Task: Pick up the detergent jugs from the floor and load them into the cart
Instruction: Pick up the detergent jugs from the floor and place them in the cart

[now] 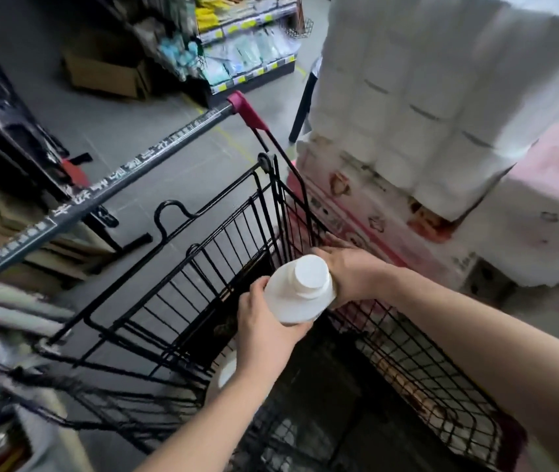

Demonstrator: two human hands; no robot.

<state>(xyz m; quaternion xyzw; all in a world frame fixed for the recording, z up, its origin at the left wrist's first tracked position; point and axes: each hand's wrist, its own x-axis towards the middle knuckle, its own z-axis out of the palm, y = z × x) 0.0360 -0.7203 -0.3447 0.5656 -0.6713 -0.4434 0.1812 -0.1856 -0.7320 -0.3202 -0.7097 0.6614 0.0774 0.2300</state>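
Note:
A white detergent jug (297, 298) with a white screw cap hangs over the basket of a black wire shopping cart (182, 291). My left hand (264, 327) grips its body from the near left side. My right hand (349, 274) clasps it from the far right, close to the cap. Down inside the basket, under my left forearm, a second white jug (227, 371) shows only partly. The jug's lower part is hidden by my hands.
The cart's handle bar (107, 195) with a pink end cap runs up and to the right. Stacked white paper-roll packs on pink boxes (424, 131) press against the cart's right side. A cardboard box (107, 73) and stocked shelves (244, 46) stand across the grey floor.

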